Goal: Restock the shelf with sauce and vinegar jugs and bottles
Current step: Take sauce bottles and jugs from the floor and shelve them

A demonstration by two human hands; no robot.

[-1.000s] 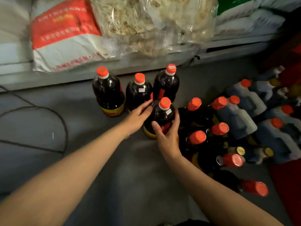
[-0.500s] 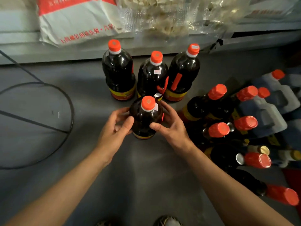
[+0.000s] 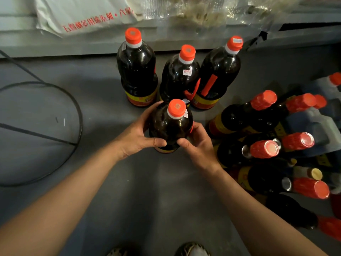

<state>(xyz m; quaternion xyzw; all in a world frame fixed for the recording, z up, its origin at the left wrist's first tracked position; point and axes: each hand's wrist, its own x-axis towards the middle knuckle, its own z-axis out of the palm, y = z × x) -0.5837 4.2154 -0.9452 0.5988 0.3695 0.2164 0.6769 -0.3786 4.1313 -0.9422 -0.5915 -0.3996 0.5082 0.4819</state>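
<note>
A dark sauce bottle (image 3: 169, 128) with an orange-red cap stands upright on the grey floor. My left hand (image 3: 137, 134) grips its left side and my right hand (image 3: 198, 143) grips its right side, thumbs meeting at the front. Right behind it stand three matching dark bottles in a row, one on the left (image 3: 137, 71), one in the middle (image 3: 180, 76) and one on the right (image 3: 219, 72). At the right, several more dark bottles (image 3: 254, 117) with orange-red caps and pale jugs (image 3: 317, 121) are bunched together.
A low grey shelf edge (image 3: 55, 47) runs along the top, loaded with a white sack (image 3: 88, 13) printed in red and clear bags (image 3: 193, 12). A black cable (image 3: 73, 100) loops over the floor at the left. My shoes (image 3: 191, 250) show at the bottom.
The bottle in my hands has come back toward me and a little left, away from the cluster at the right. Both hands now wrap its sides more closely. The view has tilted down.
</note>
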